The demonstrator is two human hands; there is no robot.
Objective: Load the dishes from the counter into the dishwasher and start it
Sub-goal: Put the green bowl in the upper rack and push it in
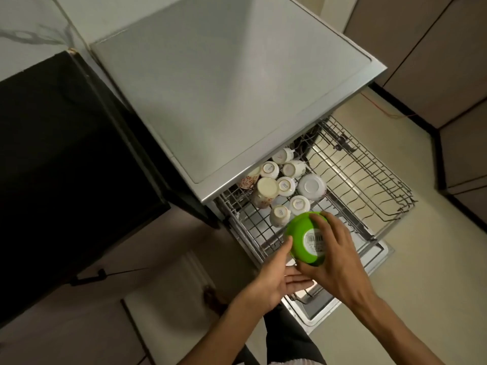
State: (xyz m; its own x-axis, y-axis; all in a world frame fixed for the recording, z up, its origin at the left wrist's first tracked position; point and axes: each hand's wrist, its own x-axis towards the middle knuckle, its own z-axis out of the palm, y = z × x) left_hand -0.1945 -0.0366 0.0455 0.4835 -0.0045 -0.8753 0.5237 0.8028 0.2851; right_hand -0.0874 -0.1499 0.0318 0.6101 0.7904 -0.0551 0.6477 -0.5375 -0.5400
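Hands meet over the front of the pulled-out upper rack (pixel 369 177) of the dishwasher (pixel 224 83). The right hand (pixel 334 256) is clamped around a green bowl (pixel 303 233), which is turned upside down so that its base, with a white barcode label (pixel 315 240), faces up. The left hand (pixel 274 283) lies open, palm up, below and just beside the bowl, its thumb touching the bowl's left rim; its fingers reach under the right hand. The bowl appears to be held slightly above the rack wires rather than resting on them, though the angle makes this hard to judge. Behind the bowl, on the left part of the rack, a cluster of white cups (pixel 286 185) stands upside down, with a white bowl (pixel 312 187) inverted beside them. The rack's right part is bare wire. Below the hands, the lowered dishwasher door (pixel 379 256) shows.
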